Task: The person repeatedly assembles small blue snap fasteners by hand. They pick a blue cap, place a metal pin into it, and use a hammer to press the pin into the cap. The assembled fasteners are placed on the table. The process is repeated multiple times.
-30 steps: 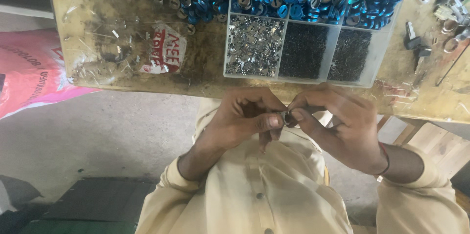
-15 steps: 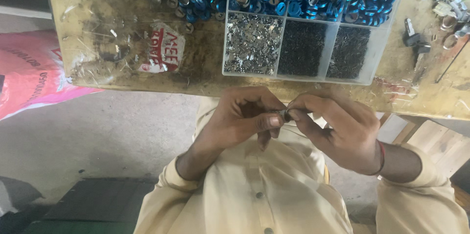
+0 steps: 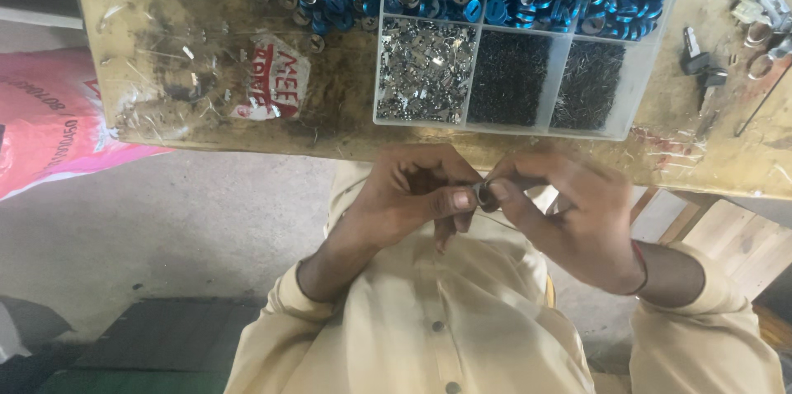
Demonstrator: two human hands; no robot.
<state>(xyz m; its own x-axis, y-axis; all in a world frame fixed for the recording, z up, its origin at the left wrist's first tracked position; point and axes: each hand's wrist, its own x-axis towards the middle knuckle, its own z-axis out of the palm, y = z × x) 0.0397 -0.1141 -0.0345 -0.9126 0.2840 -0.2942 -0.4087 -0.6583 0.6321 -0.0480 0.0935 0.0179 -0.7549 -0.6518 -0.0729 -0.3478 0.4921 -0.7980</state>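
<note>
Hands [image 3: 483, 196] lower now, both fingertips pinched on small metal piece [image 3: 478, 193].

Clear plastic bag [image 3: 206, 72] with white-and-red label on the workbench, pink printed sack [image 3: 49, 126] on the floor

Worn wooden bench [image 3: 247, 126] across the top of frame — grey concrete floor [image 3: 190, 229] below, pink sack [image 3: 49, 122] at left.
</note>
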